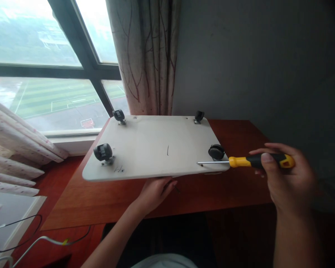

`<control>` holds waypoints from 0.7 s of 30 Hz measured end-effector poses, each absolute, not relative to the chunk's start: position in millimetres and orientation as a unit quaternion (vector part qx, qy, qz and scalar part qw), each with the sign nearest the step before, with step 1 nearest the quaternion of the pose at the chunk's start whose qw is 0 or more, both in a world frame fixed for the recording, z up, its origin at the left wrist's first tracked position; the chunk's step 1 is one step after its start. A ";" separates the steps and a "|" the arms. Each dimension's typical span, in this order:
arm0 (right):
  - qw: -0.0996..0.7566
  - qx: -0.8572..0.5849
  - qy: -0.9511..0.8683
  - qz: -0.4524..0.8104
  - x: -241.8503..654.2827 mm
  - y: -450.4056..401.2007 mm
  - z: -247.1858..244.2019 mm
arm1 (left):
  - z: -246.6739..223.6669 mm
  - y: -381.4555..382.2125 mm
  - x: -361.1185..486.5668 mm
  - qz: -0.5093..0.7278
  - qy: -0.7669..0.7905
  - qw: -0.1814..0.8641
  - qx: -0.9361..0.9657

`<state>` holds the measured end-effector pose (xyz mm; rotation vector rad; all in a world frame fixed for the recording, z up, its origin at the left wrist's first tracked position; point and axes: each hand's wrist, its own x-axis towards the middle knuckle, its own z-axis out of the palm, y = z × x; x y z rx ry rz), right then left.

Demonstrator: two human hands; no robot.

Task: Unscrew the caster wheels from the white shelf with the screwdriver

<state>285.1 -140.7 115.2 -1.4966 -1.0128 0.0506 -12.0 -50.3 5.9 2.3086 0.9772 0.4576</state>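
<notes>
My right hand [289, 175] grips the yellow and black handle of a screwdriver [240, 161]. Its steel shaft points left over the near right corner of a white board [156, 145], with the tip close to a small dark hole or screw [201, 165]. Black casters stand up from the board's corners: near right [216, 152], near left [103, 152], far left [118, 115] and far right [199, 116]. My left hand [158, 191] is at the board's near edge, fingers curled and partly under it; what they hold is hidden.
The board lies over a reddish-brown wooden table [234, 190]. A window [50, 100] is at the left, with a patterned curtain [150, 56] beside a grey wall [240, 63]. Black and white cables [44, 238] run at lower left.
</notes>
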 end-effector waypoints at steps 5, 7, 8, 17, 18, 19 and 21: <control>0.618 -0.651 -0.441 0.005 287.9 -131.6 113.8 | 17.4 -34.2 -13.3 0.135 0.357 0.309 0.871; 0.620 -0.647 -0.444 0.009 288.6 -129.5 113.3 | 23.8 -28.8 -14.8 0.106 0.354 0.310 0.876; 0.621 -0.644 -0.445 0.012 288.8 -129.0 113.2 | 26.6 -26.9 -15.6 0.093 0.353 0.306 0.879; 0.613 -0.649 -0.449 0.019 285.6 -128.6 119.4 | 23.7 -26.1 -19.2 0.090 0.343 0.234 0.905; 0.612 -0.650 -0.450 0.018 285.3 -128.4 119.9 | 21.3 -26.5 -18.7 0.091 0.341 0.224 0.908; 0.611 -0.650 -0.451 0.016 285.2 -128.2 120.2 | 18.9 -26.9 -18.1 0.094 0.341 0.212 0.911; 0.609 -0.650 -0.456 0.015 285.3 -127.8 120.4 | 14.9 -28.2 -16.5 0.102 0.343 0.187 0.915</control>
